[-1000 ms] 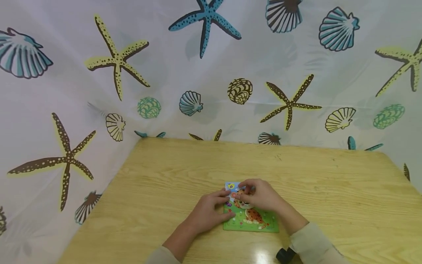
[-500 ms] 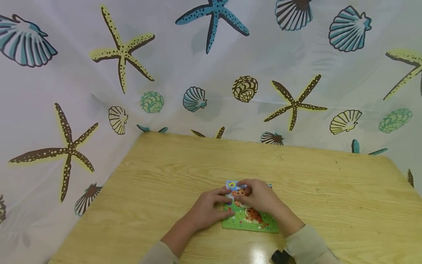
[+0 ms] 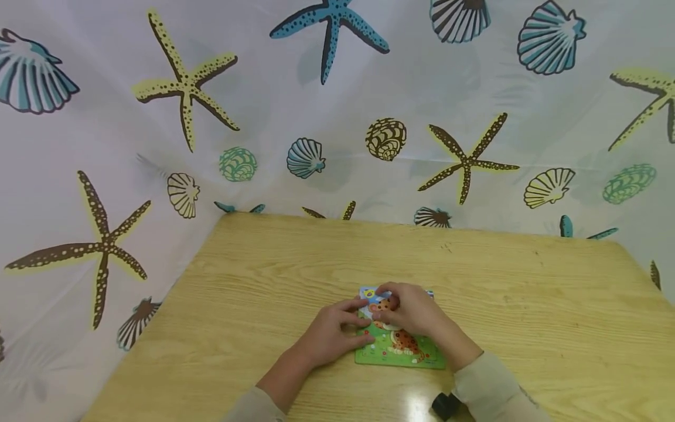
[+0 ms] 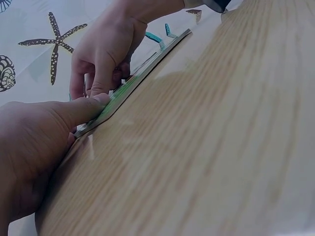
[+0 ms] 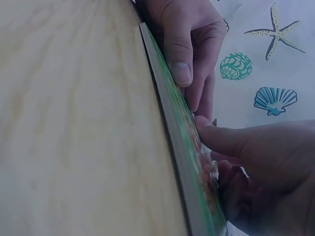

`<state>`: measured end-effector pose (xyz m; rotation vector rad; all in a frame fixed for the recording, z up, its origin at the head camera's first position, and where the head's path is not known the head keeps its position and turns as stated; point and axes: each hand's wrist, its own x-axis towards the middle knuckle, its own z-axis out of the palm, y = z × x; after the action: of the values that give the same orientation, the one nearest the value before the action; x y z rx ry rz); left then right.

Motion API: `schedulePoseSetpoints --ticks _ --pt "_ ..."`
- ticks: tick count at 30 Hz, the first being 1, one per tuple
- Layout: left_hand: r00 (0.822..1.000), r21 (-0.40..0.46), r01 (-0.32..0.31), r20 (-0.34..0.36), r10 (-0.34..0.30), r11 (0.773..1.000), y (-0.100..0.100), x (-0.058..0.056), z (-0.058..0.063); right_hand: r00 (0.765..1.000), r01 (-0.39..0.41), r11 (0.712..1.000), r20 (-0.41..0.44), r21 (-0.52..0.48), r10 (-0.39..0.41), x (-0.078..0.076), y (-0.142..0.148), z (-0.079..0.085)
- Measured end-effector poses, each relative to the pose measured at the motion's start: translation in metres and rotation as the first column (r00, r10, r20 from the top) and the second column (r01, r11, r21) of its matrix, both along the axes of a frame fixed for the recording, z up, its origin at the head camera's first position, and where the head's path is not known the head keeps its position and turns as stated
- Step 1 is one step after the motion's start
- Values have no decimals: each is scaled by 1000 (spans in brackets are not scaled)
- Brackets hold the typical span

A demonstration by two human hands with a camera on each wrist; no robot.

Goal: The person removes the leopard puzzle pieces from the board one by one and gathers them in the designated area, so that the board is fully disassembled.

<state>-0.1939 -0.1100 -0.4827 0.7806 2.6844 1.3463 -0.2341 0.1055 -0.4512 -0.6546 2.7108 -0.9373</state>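
Observation:
A jigsaw puzzle board [image 3: 379, 357] with a spotted leopard on green grass and blue sky lies flat on the wooden table. My left hand [image 3: 332, 335] rests along its left edge, fingers extended and spread, the thumb over the lower left. From the right, my right hand [image 3: 415, 308] reaches over the board. Its curled thumb and fingers hold a puzzle piece [image 3: 385, 305] at the leopard's head, partly covered by the hand. In the right wrist view the right thumb touches the picture side of the board [image 5: 184, 142]. Whether the piece is lifted at all is hidden.
The pale wood-grain table [image 3: 263, 281] extends around the board. A cloth printed with starfish and shells [image 3: 337, 117] stands at the table's back and sides. A small black object [image 3: 445, 405] shows beside the right sleeve [image 3: 487, 384], near the front of the view.
The right thumb and fingers have shifted slightly over the leopard's head. The left hand keeps its place on the board's left edge. The head view has moved a little.

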Motion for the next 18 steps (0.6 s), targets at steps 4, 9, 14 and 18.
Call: schedulePoseSetpoints --ticks 4,9,14,18 --pt "1000 -10 1 -12 -1 1000 0 0 0 1000 19 1000 -4 21 -19 0 -1 0" --pt "1000 -16 -19 -23 18 1000 -3 0 -1 1000 25 999 -14 22 -25 -2 -6 -1" --pt "1000 -18 -27 -7 27 999 -2 1 0 998 56 998 -22 27 -55 0 -8 -1" --pt "1000 -26 -21 -17 20 999 1 2 -1 994 105 994 -24 13 -105 3 -5 -1"
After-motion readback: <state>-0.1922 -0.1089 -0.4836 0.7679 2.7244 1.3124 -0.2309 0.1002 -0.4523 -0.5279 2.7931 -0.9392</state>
